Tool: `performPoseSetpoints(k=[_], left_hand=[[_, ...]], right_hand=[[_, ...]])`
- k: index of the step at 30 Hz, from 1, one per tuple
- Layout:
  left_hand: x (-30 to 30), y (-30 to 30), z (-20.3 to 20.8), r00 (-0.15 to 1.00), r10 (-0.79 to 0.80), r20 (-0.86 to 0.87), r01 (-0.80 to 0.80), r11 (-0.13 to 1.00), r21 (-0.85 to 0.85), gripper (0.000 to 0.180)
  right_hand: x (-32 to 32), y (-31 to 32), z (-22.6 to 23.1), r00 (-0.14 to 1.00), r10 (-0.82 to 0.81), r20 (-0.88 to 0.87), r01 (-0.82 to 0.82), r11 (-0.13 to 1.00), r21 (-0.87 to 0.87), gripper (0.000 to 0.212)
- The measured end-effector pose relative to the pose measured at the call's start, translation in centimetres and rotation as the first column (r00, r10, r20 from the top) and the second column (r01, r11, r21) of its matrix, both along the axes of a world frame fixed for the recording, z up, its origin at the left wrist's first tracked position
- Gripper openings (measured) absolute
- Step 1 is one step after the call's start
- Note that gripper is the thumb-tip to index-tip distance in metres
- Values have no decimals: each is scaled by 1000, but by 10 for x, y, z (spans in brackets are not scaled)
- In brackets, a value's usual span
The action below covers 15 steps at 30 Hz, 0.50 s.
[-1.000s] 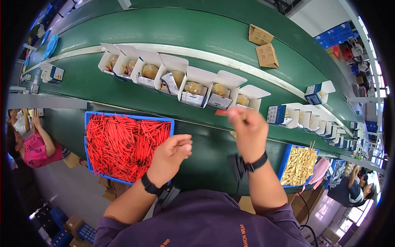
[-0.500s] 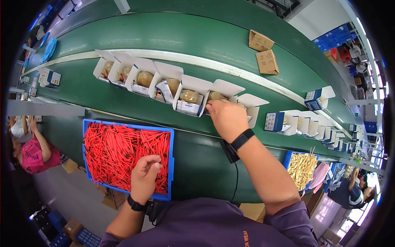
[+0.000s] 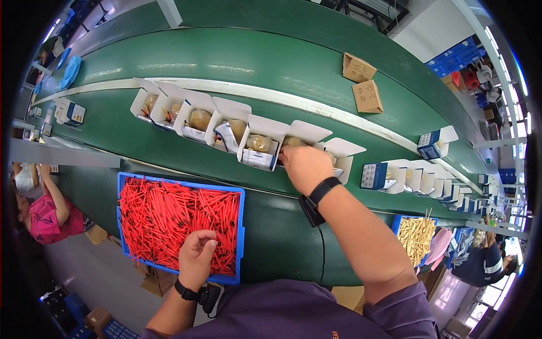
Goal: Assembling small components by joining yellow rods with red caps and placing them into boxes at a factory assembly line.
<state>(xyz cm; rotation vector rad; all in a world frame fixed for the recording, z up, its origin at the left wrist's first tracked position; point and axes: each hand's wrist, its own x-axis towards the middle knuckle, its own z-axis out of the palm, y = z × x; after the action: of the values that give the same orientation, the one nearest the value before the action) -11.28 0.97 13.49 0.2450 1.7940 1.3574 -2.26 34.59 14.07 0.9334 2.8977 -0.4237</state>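
My right hand point(image 3: 307, 168) reaches over the conveyor belt to an open white box point(image 3: 309, 131), its curled fingertips at the box's near side. Those fingertips are partly hidden, and I cannot make out what they hold. Inside that box a round tan item point(image 3: 293, 141) shows in part. To its left, another open box point(image 3: 267, 128) holds a similar item in clear wrap point(image 3: 259, 143) and a folded printed paper point(image 3: 258, 159). My left hand point(image 3: 195, 261) hovers above a blue tray point(image 3: 242, 226) of thin red sticks point(image 3: 164, 220) with black parts. Its fingers are curled toward the thumb; their inner side is hidden.
More open boxes point(image 3: 197, 116) continue leftward in the row, with a further line of boxes point(image 3: 415, 176) at right. Another blue tray holds tan sticks point(image 3: 415, 236). Two small cardboard boxes point(image 3: 367, 97) lie across the white rail. Other people point(image 3: 48, 217) sit along both sides.
The whole view has shifted slightly. My right hand stays at the same box with its fingers a little further left; my left hand keeps its curled pose over the red sticks.
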Motion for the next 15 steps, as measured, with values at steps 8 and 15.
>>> performPoseSetpoints(k=[8,15], left_hand=[[6,-11,2,996,-15,-82,10,998,-55,18],[4,-3,19,733,-421,-534,282,903,-325,31]], right_hand=[[-10,-1,-3,993,-6,115,7,1000,-10,22],[-21,5,10,988,70,140,-60,995,-78,23]])
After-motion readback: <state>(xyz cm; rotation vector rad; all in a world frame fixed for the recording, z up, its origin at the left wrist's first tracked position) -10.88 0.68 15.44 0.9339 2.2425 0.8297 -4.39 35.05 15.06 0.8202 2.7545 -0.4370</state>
